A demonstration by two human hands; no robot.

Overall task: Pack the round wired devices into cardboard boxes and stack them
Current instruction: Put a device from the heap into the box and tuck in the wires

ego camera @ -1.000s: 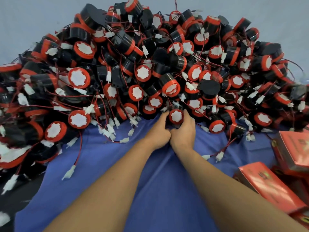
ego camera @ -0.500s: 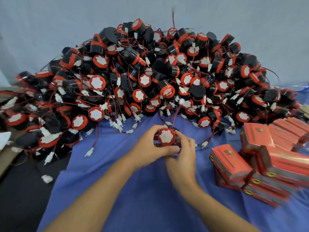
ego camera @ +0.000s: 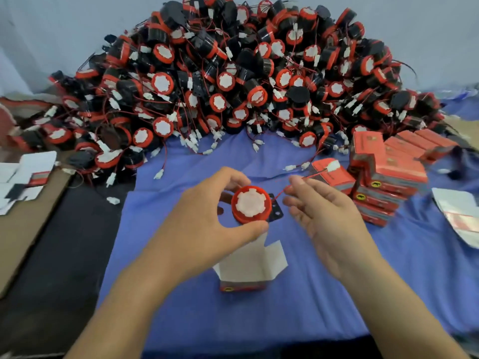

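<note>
My left hand [ego camera: 204, 216] grips one round red-and-black wired device [ego camera: 251, 204], its white face up, between thumb and fingers above the blue cloth. My right hand [ego camera: 326, 216] is beside it, fingers loosely spread, with the device's red wire [ego camera: 308, 176] running over the fingertips to a white plug [ego camera: 332, 166]; I cannot tell whether it pinches the wire. An open cardboard box [ego camera: 248, 268] with raised flaps stands just below the device. A big pile of the same devices [ego camera: 233, 73] fills the back.
Closed red boxes [ego camera: 388, 172] are stacked at the right, with flat white packaging [ego camera: 458, 216] beyond them. Flat unfolded box blanks [ego camera: 26, 174] lie on brown cardboard at the left. The blue cloth [ego camera: 259, 320] covers the table's middle; loose plugs and wires trail along the pile's front.
Both hands pulled one device out of the pile and toward me. My right hand left the device body and slid right along its wire. An open box has come into view below.
</note>
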